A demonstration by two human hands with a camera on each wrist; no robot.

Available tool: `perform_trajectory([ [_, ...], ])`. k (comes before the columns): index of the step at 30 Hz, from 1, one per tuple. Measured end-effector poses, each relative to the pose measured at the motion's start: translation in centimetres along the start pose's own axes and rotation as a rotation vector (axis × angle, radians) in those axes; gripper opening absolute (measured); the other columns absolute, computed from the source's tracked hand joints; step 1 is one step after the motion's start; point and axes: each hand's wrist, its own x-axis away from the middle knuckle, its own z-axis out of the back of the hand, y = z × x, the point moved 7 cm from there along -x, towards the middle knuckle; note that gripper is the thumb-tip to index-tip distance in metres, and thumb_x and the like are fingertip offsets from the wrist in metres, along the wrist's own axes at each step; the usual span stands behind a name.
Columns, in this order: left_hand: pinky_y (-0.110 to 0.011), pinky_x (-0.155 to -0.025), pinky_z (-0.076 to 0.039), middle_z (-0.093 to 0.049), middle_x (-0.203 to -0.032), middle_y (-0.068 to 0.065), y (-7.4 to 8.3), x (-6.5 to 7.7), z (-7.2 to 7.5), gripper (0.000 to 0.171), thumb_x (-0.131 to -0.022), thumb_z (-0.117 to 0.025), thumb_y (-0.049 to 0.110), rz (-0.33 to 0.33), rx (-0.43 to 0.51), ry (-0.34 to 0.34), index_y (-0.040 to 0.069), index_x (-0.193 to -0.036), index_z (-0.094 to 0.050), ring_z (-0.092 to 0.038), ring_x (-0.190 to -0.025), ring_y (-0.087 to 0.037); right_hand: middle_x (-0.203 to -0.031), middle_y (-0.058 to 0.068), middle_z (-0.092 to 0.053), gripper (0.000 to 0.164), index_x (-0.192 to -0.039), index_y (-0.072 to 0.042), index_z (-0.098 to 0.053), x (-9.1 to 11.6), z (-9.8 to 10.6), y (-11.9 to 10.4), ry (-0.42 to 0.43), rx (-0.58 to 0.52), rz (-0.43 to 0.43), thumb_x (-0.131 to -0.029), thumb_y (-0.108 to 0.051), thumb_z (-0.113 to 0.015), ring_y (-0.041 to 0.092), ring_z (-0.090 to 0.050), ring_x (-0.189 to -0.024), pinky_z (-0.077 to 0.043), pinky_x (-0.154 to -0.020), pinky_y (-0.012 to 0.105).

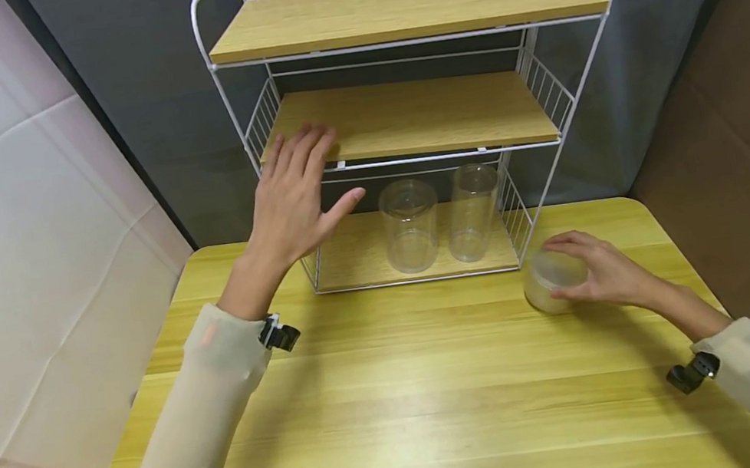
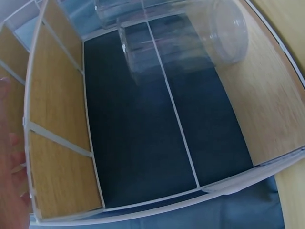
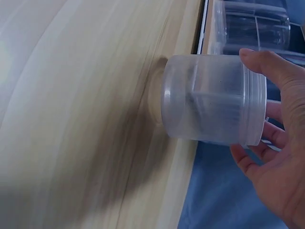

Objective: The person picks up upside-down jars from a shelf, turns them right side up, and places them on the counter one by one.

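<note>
My right hand [image 1: 597,270] grips a translucent plastic jar [image 3: 209,98] by its upper end, thumb on one side and fingers on the other. The jar is upright at the right front corner of the rack; whether its base touches the table I cannot tell. My left hand [image 1: 290,190] is spread with straight fingers before the left end of the rack's middle shelf [image 1: 403,119]. Whether it touches the shelf is unclear. On the bottom shelf [image 1: 353,256] stand two clear containers, a wide one [image 1: 411,230] and a narrower, taller one [image 1: 473,215].
The white wire rack [image 1: 245,144] with wooden shelves stands at the back of the yellow wood-grain table [image 1: 393,394]. Its top shelf [image 1: 405,7] is above both hands. A grey cloth [image 1: 137,99] hangs behind, with white sheeting [image 1: 36,249] left and a brown surface [image 1: 738,131] right.
</note>
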Motion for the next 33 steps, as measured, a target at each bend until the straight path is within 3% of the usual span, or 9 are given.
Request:
perform_trajectory([
  [14, -0.062, -0.126, -0.025, -0.052, -0.157, -0.014, -0.1, 0.7, -1.3, 0.094, -0.102, -0.024, 0.08, -0.025, -0.1, -0.032, 0.008, -0.157, -0.048, -0.043, -0.149, -0.037, -0.131, 0.026, -0.065, 0.073, -0.132, 0.006, -0.068, 1.2, 0.2, 1.7, -0.014, 0.023, -0.072, -0.07, -0.018, -0.098, 0.048, -0.061, -0.121, -0.049, -0.097, 0.066],
  [26, -0.065, -0.123, -0.026, -0.053, -0.157, -0.015, -0.2, 0.8, -1.5, 0.088, -0.102, -0.034, 0.077, -0.045, -0.095, -0.008, 0.01, -0.156, -0.049, -0.045, -0.147, -0.038, -0.134, 0.025, -0.063, 0.077, -0.135, 0.005, -0.066, 1.5, 0.4, 1.7, -0.014, 0.031, -0.053, -0.069, -0.019, -0.098, 0.047, -0.059, -0.124, -0.048, -0.097, 0.065],
  [29, -0.066, -0.121, -0.027, -0.052, -0.156, -0.016, -0.2, 0.8, -1.6, 0.086, -0.103, -0.038, 0.075, -0.052, -0.092, 0.0, 0.009, -0.156, -0.049, -0.045, -0.146, -0.039, -0.133, 0.024, -0.064, 0.081, -0.135, 0.004, -0.067, 1.4, 0.9, 1.3, 0.027, 0.058, -0.027, -0.065, -0.019, -0.1, 0.045, -0.059, -0.123, -0.048, -0.097, 0.057],
  [33, -0.067, -0.12, -0.027, -0.053, -0.156, -0.017, -0.3, 0.9, -1.6, 0.084, -0.101, -0.046, 0.072, -0.054, -0.084, 0.013, 0.008, -0.155, -0.049, -0.046, -0.146, -0.039, -0.132, 0.021, -0.065, 0.084, -0.133, 0.002, -0.068, 1.2, 1.8, 0.8, 0.098, 0.072, -0.007, -0.059, -0.018, -0.102, 0.042, -0.061, -0.121, -0.045, -0.104, 0.031],
])
